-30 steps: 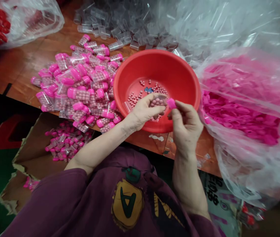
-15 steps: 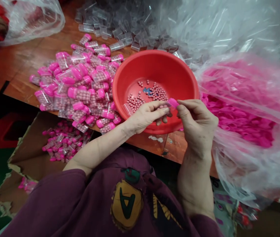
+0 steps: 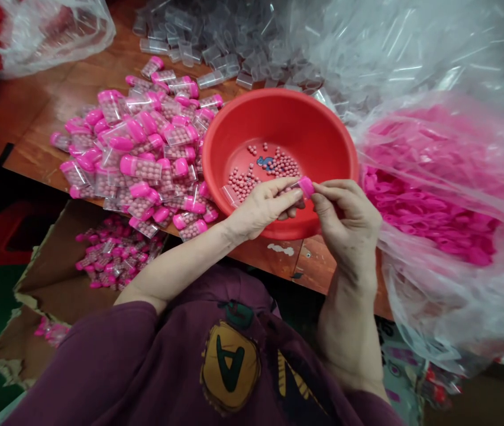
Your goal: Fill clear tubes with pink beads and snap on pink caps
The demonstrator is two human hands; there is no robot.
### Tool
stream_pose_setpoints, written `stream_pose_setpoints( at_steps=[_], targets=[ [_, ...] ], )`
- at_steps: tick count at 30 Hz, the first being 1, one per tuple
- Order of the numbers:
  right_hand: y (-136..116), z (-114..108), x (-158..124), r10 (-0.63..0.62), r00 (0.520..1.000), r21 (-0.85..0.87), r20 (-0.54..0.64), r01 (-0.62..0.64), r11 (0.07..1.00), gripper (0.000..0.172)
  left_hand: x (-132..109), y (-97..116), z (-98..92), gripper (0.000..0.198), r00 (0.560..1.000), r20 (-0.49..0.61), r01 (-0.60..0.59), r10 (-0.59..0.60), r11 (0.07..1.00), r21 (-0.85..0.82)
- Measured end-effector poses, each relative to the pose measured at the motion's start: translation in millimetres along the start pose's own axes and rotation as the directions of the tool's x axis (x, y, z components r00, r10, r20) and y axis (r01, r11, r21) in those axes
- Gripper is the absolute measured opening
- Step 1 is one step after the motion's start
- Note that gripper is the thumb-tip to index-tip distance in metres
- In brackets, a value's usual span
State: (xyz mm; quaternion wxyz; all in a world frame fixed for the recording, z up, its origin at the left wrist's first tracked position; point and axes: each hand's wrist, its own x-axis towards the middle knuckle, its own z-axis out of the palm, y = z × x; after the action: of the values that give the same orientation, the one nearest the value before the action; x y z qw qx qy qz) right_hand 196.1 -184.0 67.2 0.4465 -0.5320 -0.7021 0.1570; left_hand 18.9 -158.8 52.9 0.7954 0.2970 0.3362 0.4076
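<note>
My left hand (image 3: pixel 264 206) is closed round a small clear plastic bottle of pink beads, mostly hidden by the fingers. A bright pink cap (image 3: pixel 306 187) sits at the bottle's right end. The thumb and fingers of my right hand (image 3: pixel 347 219) pinch the outer edge of this cap. Both hands are over the near rim of a red basin (image 3: pixel 281 102). Loose pink beads (image 3: pixel 285 165) lie on the basin floor, with a clear empty bottle (image 3: pixel 231 196) at their left.
Left of the basin is a heap of capped bead bottles (image 3: pixel 143 168). Clear empty bottles (image 3: pixel 216 62) pile up behind. A plastic bag of pink caps (image 3: pixel 438 219) lies at right. More filled bottles (image 3: pixel 116 251) are in a cardboard box (image 3: pixel 45 278) below the wooden table (image 3: pixel 34 127).
My right hand has shifted slightly left with the cap, which has turned a little. Another person's hand has left the red items at the top left.
</note>
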Motion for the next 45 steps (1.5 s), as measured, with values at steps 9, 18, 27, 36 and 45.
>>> stream_pose_setpoints(
  at_steps=[9, 18, 27, 36, 45],
  targets=[
    [25, -12, -2, 0.087, 0.996, 0.353, 0.027, -0.091, 0.931, 0.041, -4, 9, 8.1, 0.019, 1.000, -0.005, -0.006, 0.006, 0.995, 0.095],
    [5, -6, -6, -0.004, 0.999, 0.010, 0.046, 0.004, 1.000, 0.022, -2, 7, 9.2, 0.010, 0.999, -0.032, -0.019, 0.020, 0.999, 0.048],
    [14, -9, -7, -0.093, 0.979, 0.011, 0.179, 0.092, 0.996, 0.028, -5, 7, 11.3, 0.018, 0.996, -0.093, -0.007, 0.013, 0.998, 0.062],
    [28, 24, -18, 0.117, 0.987, 0.226, -0.111, -0.089, 0.970, 0.034, -3, 6, 9.6, 0.015, 0.997, -0.066, -0.046, 0.049, 0.998, 0.049],
    [21, 31, -30, -0.092, 0.994, -0.298, 0.053, 0.104, 0.949, 0.082, 1, -6, 15.2, 0.012, 0.989, -0.125, -0.065, 0.075, 0.994, 0.084]
  ],
)
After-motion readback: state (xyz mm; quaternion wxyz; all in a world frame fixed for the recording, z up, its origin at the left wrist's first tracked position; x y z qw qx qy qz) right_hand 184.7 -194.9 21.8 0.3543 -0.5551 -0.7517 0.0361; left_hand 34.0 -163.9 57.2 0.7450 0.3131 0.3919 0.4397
